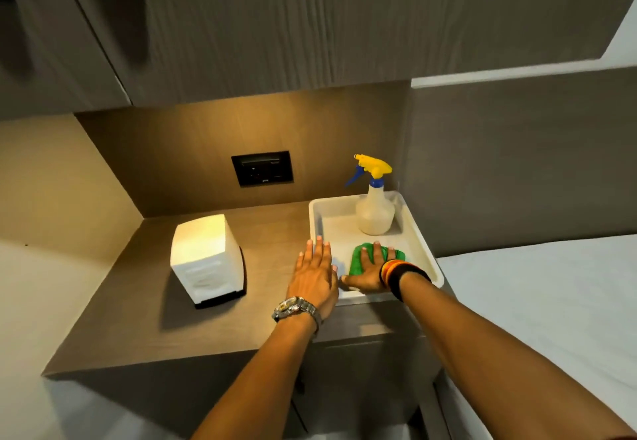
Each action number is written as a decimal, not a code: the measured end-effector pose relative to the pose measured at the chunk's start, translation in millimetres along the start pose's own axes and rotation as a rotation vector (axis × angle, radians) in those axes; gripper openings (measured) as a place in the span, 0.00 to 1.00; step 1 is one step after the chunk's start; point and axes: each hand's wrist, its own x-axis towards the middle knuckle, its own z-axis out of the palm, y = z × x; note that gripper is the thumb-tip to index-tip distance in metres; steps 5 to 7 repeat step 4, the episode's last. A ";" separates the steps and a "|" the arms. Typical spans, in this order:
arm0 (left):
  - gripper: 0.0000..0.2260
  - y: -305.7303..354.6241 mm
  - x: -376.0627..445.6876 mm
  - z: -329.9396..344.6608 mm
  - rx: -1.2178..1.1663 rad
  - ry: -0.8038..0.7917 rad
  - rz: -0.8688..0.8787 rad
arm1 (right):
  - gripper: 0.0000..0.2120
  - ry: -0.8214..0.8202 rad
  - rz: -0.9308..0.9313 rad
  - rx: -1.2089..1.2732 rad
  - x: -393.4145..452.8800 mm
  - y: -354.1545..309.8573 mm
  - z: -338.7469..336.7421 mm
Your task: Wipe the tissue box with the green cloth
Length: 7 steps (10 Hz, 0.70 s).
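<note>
Your right hand (pixel 367 272) is down flat on the green cloth (pixel 358 260), fingers spread across it, palm pressing it into the white tray (pixel 422 233). No grip on it yet: the fingers lie on top, nothing curled round or pinched. Your left hand (pixel 315 274) hovers open at the tray's left rim, fingers straight and together, holding nothing; whether it touches the rim I cannot tell.

The cloth sits in the near part of the tray, with the spray bottle (pixel 375 210) standing upright behind it at the far end. The tissue box (pixel 206 260) stands on the table (pixel 144 329) well to the left, apart from the tray and from both hands, its pale top lit from above.

So this looks like the pick-up step, with no wiping begun. The next move calls for you to gather the cloth under your right fingers, close them on it, lift it clear of the tray wall and carry it left to the box. Your free left hand is well placed to steady the box, which looks light and may slide under a wipe.
</note>
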 end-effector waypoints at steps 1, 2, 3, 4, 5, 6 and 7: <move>0.27 1.2 -9.4 -10.5 0.008 0.071 0.023 | 0.47 0.040 0.028 0.085 -3.6 1.1 8.6; 0.26 4.1 -26.5 -36.8 -0.001 0.131 0.072 | 0.37 0.114 0.025 0.236 -30.7 -3.1 -3.0; 0.25 7.3 -53.1 -77.9 -0.028 0.230 0.208 | 0.29 0.457 -0.064 0.500 -88.1 -13.4 -2.2; 0.25 8.6 -74.7 -121.7 0.045 0.383 0.305 | 0.20 0.711 -0.184 1.001 -178.1 -28.3 29.3; 0.25 8.6 -74.7 -121.7 0.045 0.383 0.305 | 0.20 0.711 -0.184 1.001 -178.1 -28.3 29.3; 0.25 8.6 -74.7 -121.7 0.045 0.383 0.305 | 0.20 0.711 -0.184 1.001 -178.1 -28.3 29.3; 0.25 8.6 -74.7 -121.7 0.045 0.383 0.305 | 0.20 0.711 -0.184 1.001 -178.1 -28.3 29.3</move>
